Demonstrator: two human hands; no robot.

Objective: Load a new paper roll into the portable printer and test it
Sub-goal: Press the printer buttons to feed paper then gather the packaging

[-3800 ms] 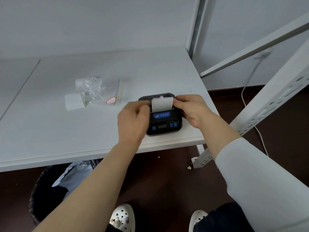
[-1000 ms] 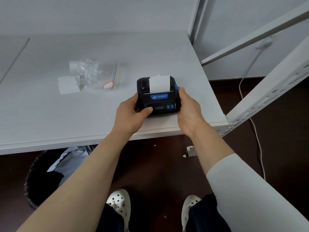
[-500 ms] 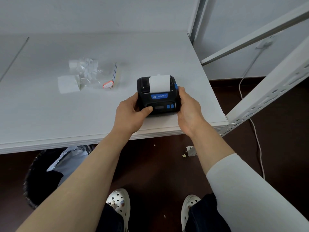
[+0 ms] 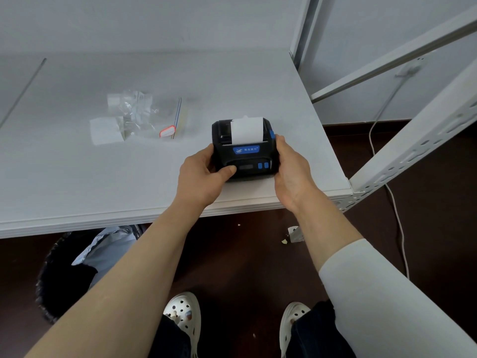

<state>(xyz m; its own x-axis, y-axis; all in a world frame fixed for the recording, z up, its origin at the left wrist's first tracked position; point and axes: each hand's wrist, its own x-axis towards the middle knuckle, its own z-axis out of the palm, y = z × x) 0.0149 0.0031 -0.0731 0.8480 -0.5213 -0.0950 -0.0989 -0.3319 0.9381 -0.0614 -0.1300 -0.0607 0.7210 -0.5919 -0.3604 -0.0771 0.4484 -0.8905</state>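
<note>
Head view: left hand (image 4: 200,177) and right hand (image 4: 291,169) clasp the printer's (image 4: 245,151) sides on the counter (image 4: 103,177); its buttons face the person, paper (image 4: 247,131) rising rearward.

We cannot read the white lettering on the blue label of the small black portable printer (image 4: 246,151); it is too small. The left hand (image 4: 204,177) covers the printer's left side, its thumb lying over the front panel's left end, and the right hand (image 4: 290,169) hides the right side. The contents of the crumpled clear plastic zip bag (image 4: 147,117) blur together. The white surface (image 4: 77,177) runs off the left edge.
</note>
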